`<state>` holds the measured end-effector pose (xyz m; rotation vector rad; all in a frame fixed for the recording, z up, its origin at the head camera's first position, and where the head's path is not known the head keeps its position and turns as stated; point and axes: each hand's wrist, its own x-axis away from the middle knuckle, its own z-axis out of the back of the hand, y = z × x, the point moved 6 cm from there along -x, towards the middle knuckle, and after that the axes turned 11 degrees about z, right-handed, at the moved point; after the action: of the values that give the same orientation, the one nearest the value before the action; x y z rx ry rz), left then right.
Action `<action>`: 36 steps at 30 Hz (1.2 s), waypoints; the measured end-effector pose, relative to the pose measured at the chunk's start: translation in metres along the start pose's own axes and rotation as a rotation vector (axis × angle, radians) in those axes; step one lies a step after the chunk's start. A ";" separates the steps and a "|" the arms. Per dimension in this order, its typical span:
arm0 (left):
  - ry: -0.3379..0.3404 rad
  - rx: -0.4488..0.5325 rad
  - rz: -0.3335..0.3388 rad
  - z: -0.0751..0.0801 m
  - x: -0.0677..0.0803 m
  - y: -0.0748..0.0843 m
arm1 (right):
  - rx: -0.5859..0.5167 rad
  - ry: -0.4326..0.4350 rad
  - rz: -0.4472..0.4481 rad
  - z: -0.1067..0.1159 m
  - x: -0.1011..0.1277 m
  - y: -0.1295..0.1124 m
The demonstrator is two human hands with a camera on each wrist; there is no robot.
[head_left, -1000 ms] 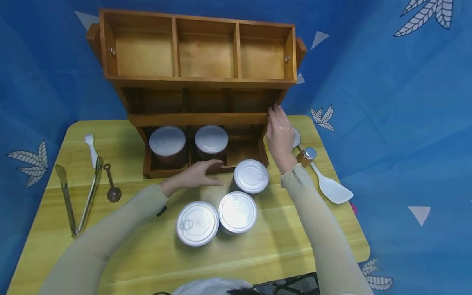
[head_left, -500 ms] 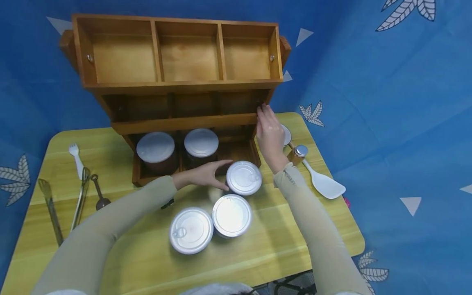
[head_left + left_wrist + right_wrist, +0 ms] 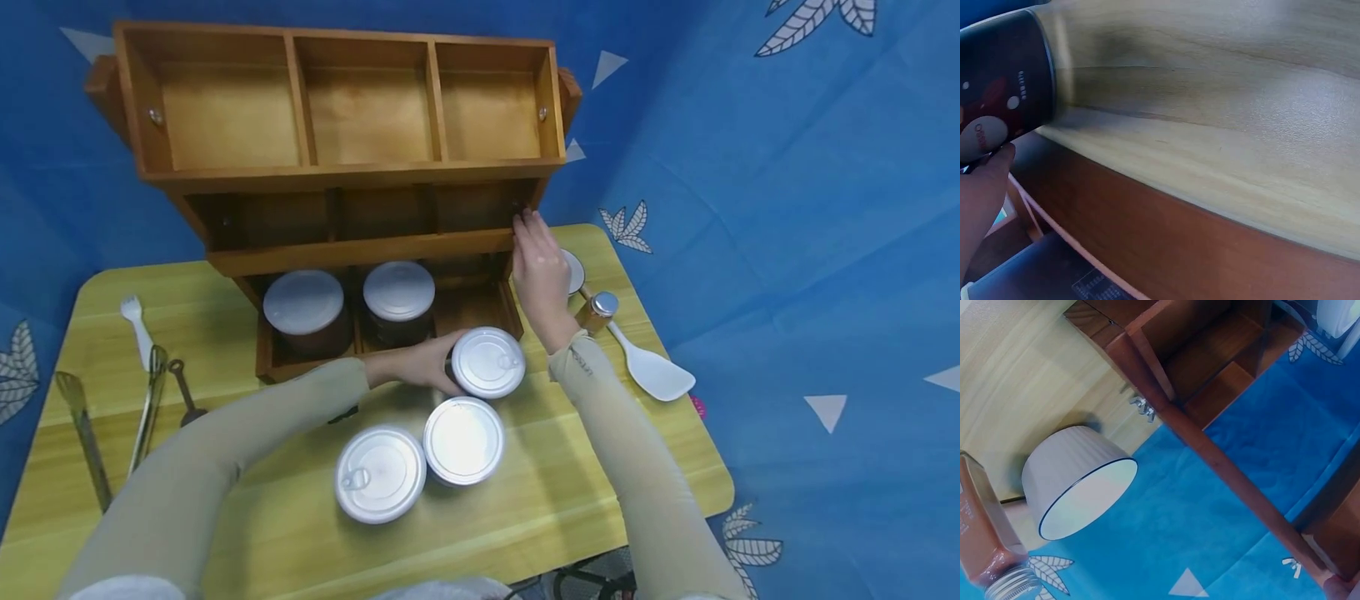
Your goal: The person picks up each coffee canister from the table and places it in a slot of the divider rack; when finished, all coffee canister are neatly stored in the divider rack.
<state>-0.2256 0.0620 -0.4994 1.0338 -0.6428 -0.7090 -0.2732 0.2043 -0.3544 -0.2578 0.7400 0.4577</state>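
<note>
My left hand (image 3: 425,365) holds a dark can (image 3: 489,363) with a silver pull-tab lid by its side, just in front of the wooden rack (image 3: 360,248). In the left wrist view the thumb lies along the can's printed wall (image 3: 1007,81). Two more silver-lidded cans, a left one (image 3: 380,474) and a right one (image 3: 463,440), stand side by side on the table. My right hand (image 3: 542,271) touches the right end of the rack's middle tier, its fingers stretched over the front board. Two lidded canisters, one left (image 3: 306,304) and one right (image 3: 399,292), stand in the bottom tier.
Tongs (image 3: 146,417), a white fork (image 3: 138,329) and a brown scoop (image 3: 183,387) lie at left. Right of the rack are a white bowl (image 3: 1082,478), a bottle of brown contents (image 3: 988,525) and a white spatula (image 3: 656,371). Blue cloth (image 3: 787,250) hangs behind.
My left hand has moved right and closed round the can nearest the rack. The right hand stays on the rack's middle tier. The head view has shifted a little to the right.
</note>
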 end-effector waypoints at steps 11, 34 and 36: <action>-0.029 0.124 -0.134 -0.007 -0.007 -0.008 | -0.005 0.011 0.019 0.001 -0.001 -0.004; 0.234 0.091 0.049 0.027 0.007 0.031 | 0.013 -0.033 0.004 0.000 -0.001 -0.001; 0.255 0.093 0.078 0.031 0.008 0.033 | 0.009 -0.034 0.002 0.000 -0.001 0.000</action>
<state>-0.2368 0.0509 -0.4564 1.1566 -0.4956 -0.4727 -0.2739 0.2042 -0.3540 -0.2399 0.7094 0.4594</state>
